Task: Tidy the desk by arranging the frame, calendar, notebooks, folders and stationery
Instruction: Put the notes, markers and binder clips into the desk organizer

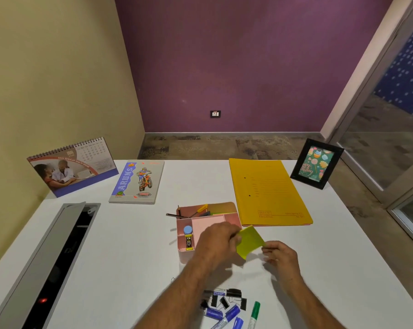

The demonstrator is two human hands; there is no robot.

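A yellow-green pad of sticky notes (249, 242) hangs just right of the pink desk organiser (208, 223). My left hand (216, 241) pinches its left edge and my right hand (280, 256) holds its right corner. The organiser holds pencils, a yellow pen, a blue round item and a small stapler. A desk calendar (72, 167) stands at the back left, a notebook (137, 181) lies beside it, yellow folders (267, 193) lie at the back right, and a black photo frame (316, 163) stands at the far right corner.
Markers (227, 313), a green marker (254, 314) and black binder clips (224, 300) lie loose near the table's front edge. A grey cable tray with an open lid (58, 255) runs along the left of the white table (129, 245).
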